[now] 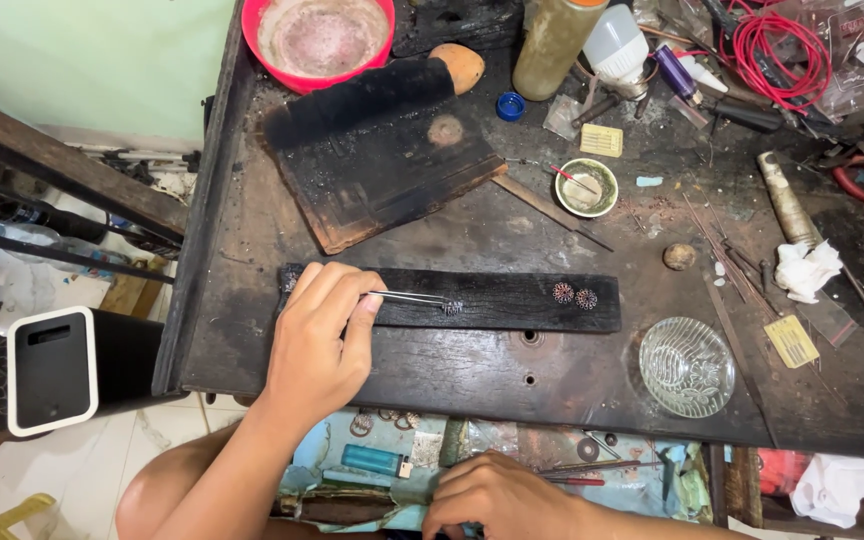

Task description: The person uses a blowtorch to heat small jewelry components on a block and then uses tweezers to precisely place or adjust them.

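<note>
The left hand (317, 335) rests on the near-left end of a long charred wooden strip (512, 300) lying across the dark, scorched tabletop (252, 250). Its grip is closed, thumb and fingers pinched on a pair of metal tweezers (407, 297) that point to the right. The tweezer tips meet a small round filigree piece (451, 307) sitting on the strip, about midway along it. Two more round ornaments (574, 295), reddish and dark, lie side by side further right on the same strip, well apart from the tweezers.

The right hand (497, 495) is low at the near edge, over an open drawer of odds and ends, beside a blue lighter (372, 460); its fingers are curled, but whether the grip has hold of anything cannot be told.

A patterned glass dish (687, 367) stands near the strip's right end, and a blackened block (377, 150) lies behind it.
</note>
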